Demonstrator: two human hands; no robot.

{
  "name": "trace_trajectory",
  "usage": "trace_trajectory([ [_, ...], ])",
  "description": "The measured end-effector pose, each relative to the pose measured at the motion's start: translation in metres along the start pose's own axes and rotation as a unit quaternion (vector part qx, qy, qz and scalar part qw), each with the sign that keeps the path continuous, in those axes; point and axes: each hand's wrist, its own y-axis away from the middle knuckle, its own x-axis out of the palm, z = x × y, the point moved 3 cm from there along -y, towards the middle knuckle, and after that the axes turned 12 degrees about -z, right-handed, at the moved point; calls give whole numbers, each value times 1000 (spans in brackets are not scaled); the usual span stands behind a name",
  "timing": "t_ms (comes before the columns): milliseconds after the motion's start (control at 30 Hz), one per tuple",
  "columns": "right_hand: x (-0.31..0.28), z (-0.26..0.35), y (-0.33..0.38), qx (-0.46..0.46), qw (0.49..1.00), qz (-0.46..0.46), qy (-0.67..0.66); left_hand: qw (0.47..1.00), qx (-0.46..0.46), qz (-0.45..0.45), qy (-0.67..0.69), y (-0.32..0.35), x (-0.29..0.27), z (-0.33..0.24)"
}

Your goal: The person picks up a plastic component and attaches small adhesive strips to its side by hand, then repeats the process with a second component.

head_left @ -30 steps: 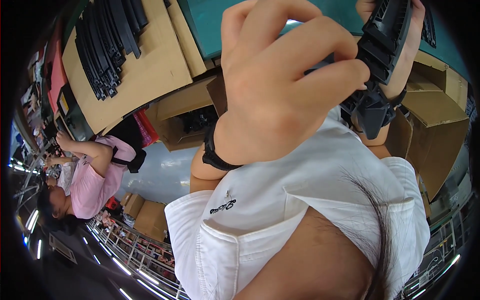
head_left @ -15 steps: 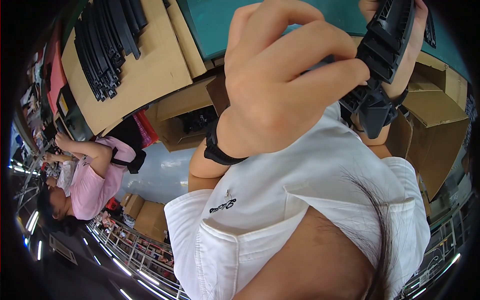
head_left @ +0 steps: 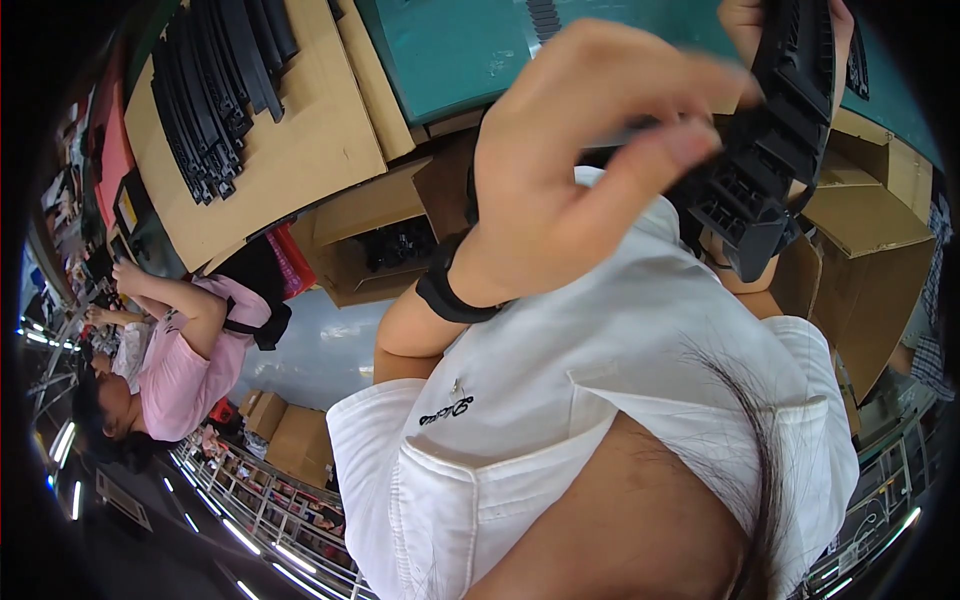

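A long black plastic part with open ribbed compartments stands at the upper right. My right hand grips it near the top edge of the view; the part covers most of that hand and its forearm. Just left of the part is my left hand, with a black band on its wrist. Its thumb and fingers are apart and partly smeared by motion, and nothing shows between them. The fingertips are close to the part's side; whether they touch it I cannot tell.
Several long black strips lie on a cardboard sheet at the left. Behind is a green tabletop. An open carton below holds black pieces; another carton stands right. A person in pink works at far left.
My left hand has come away from the black plastic part, its pinch opening into spread thumb and fingers. The part has turned slightly, showing more of its ribbed compartments.
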Motion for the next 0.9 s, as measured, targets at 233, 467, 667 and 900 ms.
trace_trajectory([
  [233,-3,-1,1,-10,1000,4,8,982,-153,113,-18,1,-5,7],
  [467,0,7,4,9,999,5,49,927,-298,168,152,0,1,17],
  [667,4,2,15,-37,998,-37,22,956,-229,135,127,-12,-3,28],
  [900,-13,20,3,59,994,-42,-79,772,311,-254,-493,-32,-30,58],
])
